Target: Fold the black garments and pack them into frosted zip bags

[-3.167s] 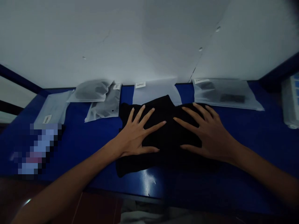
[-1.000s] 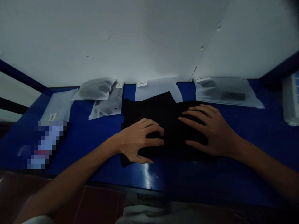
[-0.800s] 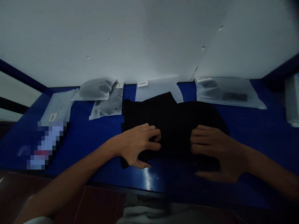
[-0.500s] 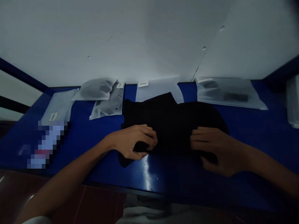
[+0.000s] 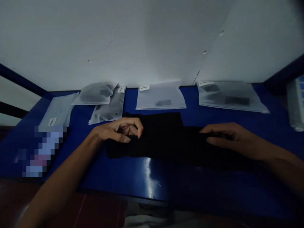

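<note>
A black cloth lies spread sideways on the blue table, its near edge fairly straight. My left hand is over the cloth's left end, thumb and fingers curled but apart, with nothing visible between them. At the right part of the cloth, my right hand rests with its fingers stretched to the left and the thumb beneath them; the thumb and fingertips touch the dark fabric, and a gap shows between them.
Along the back wall lie frosted zip bags: a middle one, a right one, and several at the left. A pixelated item is at the left. Stacked packs stand at the far right.
The cloth's far edge has come down nearer to me, uncovering the middle bag. My left hand has shifted left and up and its fingers have loosened. My right hand has moved slightly right, its fingers straighter.
</note>
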### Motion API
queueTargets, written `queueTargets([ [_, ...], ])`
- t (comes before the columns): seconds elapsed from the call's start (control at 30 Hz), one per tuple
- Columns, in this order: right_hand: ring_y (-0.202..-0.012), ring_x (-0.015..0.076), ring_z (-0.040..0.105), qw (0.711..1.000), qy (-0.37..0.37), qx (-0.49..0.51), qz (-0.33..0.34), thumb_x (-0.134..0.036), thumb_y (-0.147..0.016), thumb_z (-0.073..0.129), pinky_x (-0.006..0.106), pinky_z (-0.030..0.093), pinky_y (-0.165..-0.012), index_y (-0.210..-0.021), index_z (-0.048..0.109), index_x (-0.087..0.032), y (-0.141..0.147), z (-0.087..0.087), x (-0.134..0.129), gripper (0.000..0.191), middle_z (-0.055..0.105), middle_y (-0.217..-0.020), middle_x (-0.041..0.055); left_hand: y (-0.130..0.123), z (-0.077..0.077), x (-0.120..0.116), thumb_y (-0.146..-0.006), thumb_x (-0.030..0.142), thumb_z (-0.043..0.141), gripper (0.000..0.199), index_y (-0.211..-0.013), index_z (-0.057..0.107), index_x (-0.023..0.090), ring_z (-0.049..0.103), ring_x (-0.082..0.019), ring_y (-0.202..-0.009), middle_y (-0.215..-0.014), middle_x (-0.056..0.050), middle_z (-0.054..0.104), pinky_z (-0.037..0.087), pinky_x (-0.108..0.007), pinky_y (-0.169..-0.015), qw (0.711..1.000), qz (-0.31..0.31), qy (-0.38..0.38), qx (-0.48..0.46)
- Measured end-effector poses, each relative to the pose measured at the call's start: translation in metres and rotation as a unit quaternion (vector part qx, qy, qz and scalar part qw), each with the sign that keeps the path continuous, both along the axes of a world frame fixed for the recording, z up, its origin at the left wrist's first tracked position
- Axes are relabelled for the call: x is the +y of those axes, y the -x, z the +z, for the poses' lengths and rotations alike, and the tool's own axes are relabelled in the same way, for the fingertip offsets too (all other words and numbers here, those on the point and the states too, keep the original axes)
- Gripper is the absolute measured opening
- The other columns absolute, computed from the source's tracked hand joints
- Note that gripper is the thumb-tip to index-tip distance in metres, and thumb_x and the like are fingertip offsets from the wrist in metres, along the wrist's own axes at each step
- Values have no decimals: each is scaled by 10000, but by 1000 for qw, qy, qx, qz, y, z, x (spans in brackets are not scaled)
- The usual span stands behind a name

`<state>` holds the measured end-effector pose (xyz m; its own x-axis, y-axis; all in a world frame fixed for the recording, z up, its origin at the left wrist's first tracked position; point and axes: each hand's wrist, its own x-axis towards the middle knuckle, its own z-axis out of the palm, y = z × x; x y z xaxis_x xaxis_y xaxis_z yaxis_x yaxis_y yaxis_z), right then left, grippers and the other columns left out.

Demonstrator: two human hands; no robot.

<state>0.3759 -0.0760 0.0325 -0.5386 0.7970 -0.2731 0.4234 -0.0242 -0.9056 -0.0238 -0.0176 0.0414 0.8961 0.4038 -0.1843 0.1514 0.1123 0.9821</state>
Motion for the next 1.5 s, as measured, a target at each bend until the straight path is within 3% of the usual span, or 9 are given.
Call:
queueTargets([
  [0.2, -717, 181, 697, 996, 26, 28, -80, -520, -891, 726, 292, 548, -607, -1092, 752, -279, -1, -3, 9, 314, 738, -861, 18, -1, -5, 4, -822, 595, 675, 446, -954, 667, 169, 646, -208, -781, -953, -102, 692, 537, -307, -671, 992, 112, 48, -10],
  [0.43, -658, 188, 675, 974, 6, 48, -222, -512, -857, 754, 314, 551, -578, -1016, 741, -283, -6, -7, 17, 279, 709, -780, 12, -13, -17, 9, -746, 229, 751, 301, -993, 580, 208, 671, -166, -848, -1033, -41, 689, 534, -275, -731, 914, 398, -81, 8],
  [0.53, -857, 237, 742, 978, 16, 62, -198, -474, -895, 688, 375, 618, -735, -1204, 673, -329, -9, -5, 16, 341, 755, -1019, 29, -17, -22, 11, -772, 210, 682, 229, -983, 595, 192, 669, -186, -904, -988, -36, 685, 539, -321, -828, 872, 444, -202, 43],
  [0.67, -1052, 275, 728, 984, 7, 65, -165, -452, -880, 689, 419, 629, -835, -1421, 542, -396, -10, -7, 17, 563, 689, -1313, 39, -21, -22, 5, -808, 104, 522, 324, -1107, 616, 186, 654, -222, -1086, -1117, -51, 689, 502, -389, -1003, 803, 406, -414, 139],
  [0.77, -986, 262, 719, 971, -48, 20, -234, -513, -851, 748, 376, 617, -733, -1362, 614, -398, -7, -15, 20, 541, 701, -1244, 43, -21, -22, 1, -812, 26, 425, 394, -1091, 656, 182, 627, -226, -1155, -1235, -75, 647, 511, -386, -1006, 731, 353, -543, 216],
  [0.9, -776, 238, 677, 937, -192, -87, -280, -574, -886, 687, 376, 544, -626, -1305, 659, -338, -4, -26, 22, 482, 725, -1003, 52, -19, -27, 0, -807, -11, 409, 431, -1081, 681, 181, 568, -273, -1269, -1393, -110, 555, 523, -444, -1028, 692, 295, -595, 282],
  [1.07, -682, 197, 617, 878, -328, -241, -251, -556, -979, 553, 407, 515, -689, -1379, 592, -311, 0, -28, 19, 471, 708, -1092, 77, -27, -23, -10, -922, 35, 459, 427, -1262, 659, 198, 393, -372, -1453, -1544, -130, 460, 424, -593, -1141, 625, 250, -653, 348],
  [1.3, -1268, 447, 570, 769, -532, -324, -145, -398, -986, 573, 642, 465, -982, -1495, 482, -268, 21, -27, -2, 533, 625, -1382, 164, -52, -25, -32, -1054, 489, 487, 615, -1617, 320, 310, 194, -413, -1575, -1694, -109, 278, 117, -704, -1253, 690, 99, -657, 286],
  [1.5, -1544, 337, 300, 814, -508, -279, 38, -329, -1043, 460, 620, 310, -1222, -1641, 236, -247, 40, -41, -13, 643, 360, -1658, 125, -51, -36, -33, -1069, 574, 392, 649, -1649, 193, 360, 92, -387, -1603, -1734, -69, 146, 98, -721, -1243, 734, 57, -601, 311],
])
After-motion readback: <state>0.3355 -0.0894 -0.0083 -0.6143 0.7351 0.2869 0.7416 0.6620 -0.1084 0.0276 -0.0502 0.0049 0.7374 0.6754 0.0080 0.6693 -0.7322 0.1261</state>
